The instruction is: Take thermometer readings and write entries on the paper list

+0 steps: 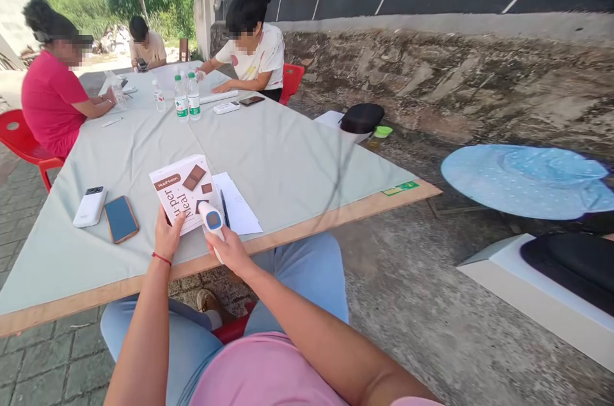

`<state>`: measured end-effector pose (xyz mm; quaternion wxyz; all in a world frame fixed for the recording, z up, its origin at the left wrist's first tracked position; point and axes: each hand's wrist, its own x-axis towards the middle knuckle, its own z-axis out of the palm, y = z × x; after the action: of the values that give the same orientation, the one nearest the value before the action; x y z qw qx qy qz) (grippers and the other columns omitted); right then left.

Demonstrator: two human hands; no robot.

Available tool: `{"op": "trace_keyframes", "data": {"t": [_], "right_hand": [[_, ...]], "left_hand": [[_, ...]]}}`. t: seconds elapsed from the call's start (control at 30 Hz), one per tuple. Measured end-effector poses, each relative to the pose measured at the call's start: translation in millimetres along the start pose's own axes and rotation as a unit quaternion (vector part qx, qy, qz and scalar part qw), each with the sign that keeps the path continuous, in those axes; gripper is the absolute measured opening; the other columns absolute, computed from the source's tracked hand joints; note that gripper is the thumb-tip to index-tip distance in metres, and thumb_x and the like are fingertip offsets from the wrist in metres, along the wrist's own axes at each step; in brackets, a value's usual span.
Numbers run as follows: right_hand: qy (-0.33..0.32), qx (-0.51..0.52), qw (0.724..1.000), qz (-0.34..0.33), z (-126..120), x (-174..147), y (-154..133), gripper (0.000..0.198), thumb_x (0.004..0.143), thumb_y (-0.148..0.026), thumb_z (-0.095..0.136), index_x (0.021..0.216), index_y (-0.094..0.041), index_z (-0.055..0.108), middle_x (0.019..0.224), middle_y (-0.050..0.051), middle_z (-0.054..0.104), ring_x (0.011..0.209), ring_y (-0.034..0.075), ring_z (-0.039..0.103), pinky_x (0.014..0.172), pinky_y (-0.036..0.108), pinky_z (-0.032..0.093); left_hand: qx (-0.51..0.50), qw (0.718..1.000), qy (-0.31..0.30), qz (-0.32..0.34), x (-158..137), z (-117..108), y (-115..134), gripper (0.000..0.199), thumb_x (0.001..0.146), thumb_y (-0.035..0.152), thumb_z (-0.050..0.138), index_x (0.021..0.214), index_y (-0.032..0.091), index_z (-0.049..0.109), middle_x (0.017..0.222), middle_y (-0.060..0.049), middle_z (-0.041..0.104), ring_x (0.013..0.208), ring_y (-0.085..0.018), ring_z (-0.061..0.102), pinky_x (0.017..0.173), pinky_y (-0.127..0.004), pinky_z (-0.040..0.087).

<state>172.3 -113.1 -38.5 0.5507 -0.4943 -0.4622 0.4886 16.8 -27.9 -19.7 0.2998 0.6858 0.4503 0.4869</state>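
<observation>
My left hand (167,232) is closed on the lower edge of a white box (178,183) printed with brown chocolate pieces and lettering, which is tilted up from the table. In my right hand (231,249) is a white handheld infrared thermometer (212,220) with a small dark screen facing me. Its head overlaps the box's lower right corner; whether they touch I cannot tell. Right of the box, a dark pen (225,209) lies on white paper sheets (241,213). A phone (121,219) with a brown edge and a white power bank (90,206) lie to the left.
Two water bottles (194,98) stand farther up the cloth-covered table (288,163), near a white device (226,108) and a dark phone (252,100). Three people sit around the far part. On the right are a blue sun hat (522,179) and a white box (513,284) carrying a black case.
</observation>
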Motion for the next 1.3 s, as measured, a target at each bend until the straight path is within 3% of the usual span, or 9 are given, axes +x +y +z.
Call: {"op": "trace_keyframes", "data": {"t": [1.03, 1.17, 1.3], "right_hand": [[-0.004, 0.027, 0.999, 0.018, 0.7, -1.0, 4.1, 0.025, 0.079, -0.047, 0.056, 0.075, -0.022, 0.049, 0.057, -0.005, 0.051, 0.050, 0.012, 0.047, 0.052, 0.026, 0.040], [-0.012, 0.027, 1.000, 0.011, -9.9, -10.7, -14.1, 0.024, 0.079, -0.045, 0.055, 0.077, -0.022, 0.050, 0.059, -0.005, 0.050, 0.052, 0.012, 0.046, 0.052, 0.025, 0.039], [0.014, -0.010, 0.999, -0.034, -37.1, -17.5, -44.4, 0.023, 0.081, -0.044, 0.051, 0.074, -0.022, 0.050, 0.060, -0.003, 0.053, 0.057, 0.013, 0.047, 0.056, 0.026, 0.039]], "left_hand": [[0.001, 1.000, -0.002, -0.018, -1.5, -0.2, 3.7, 0.053, 0.082, 0.052, 0.061, 0.121, 0.017, 0.052, 0.119, -0.013, 0.065, 0.108, -0.028, 0.062, 0.092, -0.042, 0.049], [0.010, 1.000, -0.001, -0.021, -1.7, -1.2, 3.6, 0.055, 0.081, 0.052, 0.062, 0.122, 0.016, 0.052, 0.120, -0.014, 0.065, 0.109, -0.029, 0.061, 0.093, -0.044, 0.048], [0.016, 1.000, -0.001, -0.015, -0.9, -3.2, 5.9, 0.055, 0.081, 0.052, 0.061, 0.123, 0.018, 0.053, 0.122, -0.013, 0.064, 0.111, -0.029, 0.060, 0.095, -0.044, 0.047]]}}
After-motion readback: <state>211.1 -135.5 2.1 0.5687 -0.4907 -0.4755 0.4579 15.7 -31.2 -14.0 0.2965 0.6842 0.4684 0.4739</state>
